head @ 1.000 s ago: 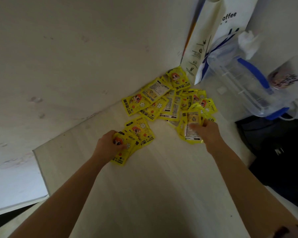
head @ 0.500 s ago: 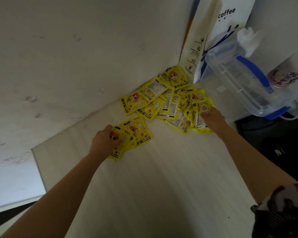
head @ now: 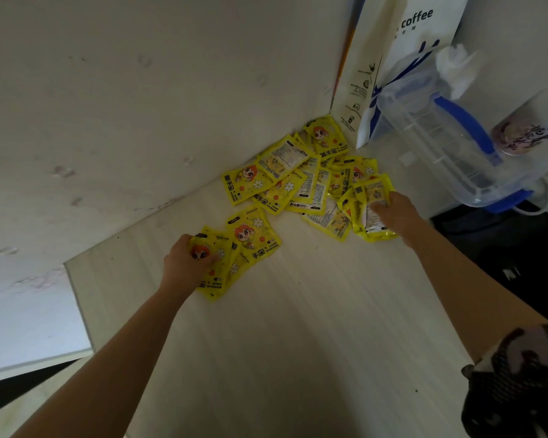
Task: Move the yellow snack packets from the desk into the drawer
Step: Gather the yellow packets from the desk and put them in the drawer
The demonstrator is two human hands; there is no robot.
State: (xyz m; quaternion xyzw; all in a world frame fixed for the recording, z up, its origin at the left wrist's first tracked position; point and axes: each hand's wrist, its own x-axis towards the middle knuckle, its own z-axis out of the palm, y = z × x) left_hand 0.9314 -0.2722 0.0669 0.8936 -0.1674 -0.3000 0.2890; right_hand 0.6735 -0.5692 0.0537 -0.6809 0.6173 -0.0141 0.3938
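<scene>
Several yellow snack packets (head: 285,181) with a cartoon face lie in a loose heap in the desk's far corner, against the wall. My left hand (head: 185,263) grips a small stack of packets (head: 225,267) at the near left of the heap, thumb on top. My right hand (head: 393,213) holds a few more packets (head: 372,216) at the heap's right side, fingers curled over them. The pale wooden desk (head: 298,327) stretches toward me. No drawer is in view.
A white paper coffee bag (head: 402,58) stands in the corner behind the heap. A clear plastic box with blue handles (head: 446,147) lies to the right, with a cup (head: 516,134) beside it. Dark items (head: 503,257) sit beyond the desk's right edge.
My right hand has moved right and away from me with its packets to the heap's right side. My left hand has stayed on its stack, shifting only slightly.
</scene>
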